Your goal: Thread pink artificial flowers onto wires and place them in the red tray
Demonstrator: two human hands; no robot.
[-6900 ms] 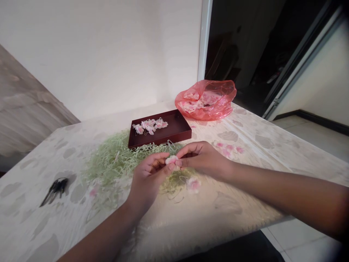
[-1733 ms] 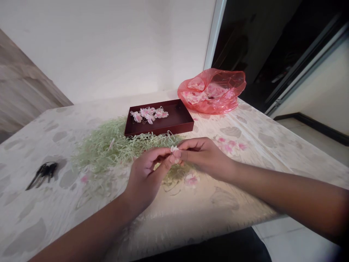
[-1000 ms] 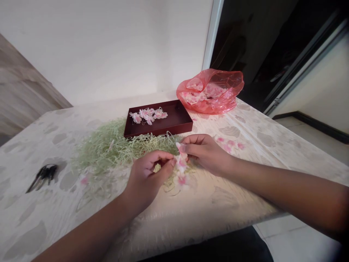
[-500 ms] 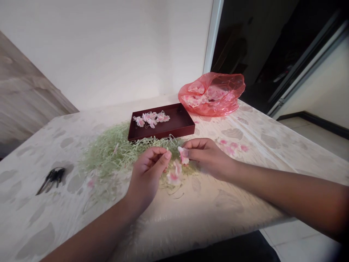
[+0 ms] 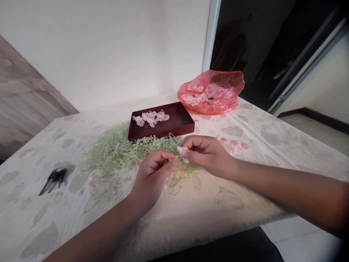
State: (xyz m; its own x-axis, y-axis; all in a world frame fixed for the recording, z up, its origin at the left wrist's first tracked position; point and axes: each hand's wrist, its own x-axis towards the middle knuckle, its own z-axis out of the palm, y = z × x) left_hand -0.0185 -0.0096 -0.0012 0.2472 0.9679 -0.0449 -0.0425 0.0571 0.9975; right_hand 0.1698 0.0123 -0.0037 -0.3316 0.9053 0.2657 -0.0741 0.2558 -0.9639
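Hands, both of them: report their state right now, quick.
Left hand: closed, pinching what looks like a thin strand.
Right hand: closed, holding a flower at its fingertips.

Pink flower (white-edged) in right grip

Pale flower mostly behind left hand

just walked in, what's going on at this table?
A person's right hand pinches a pink-and-white flower, while the left hand pinches what looks like a thin pale strand right beside it. Several similar flowers lie in an open dark red box, with green shreds heaped along its near side. A translucent red bag beyond it holds more.
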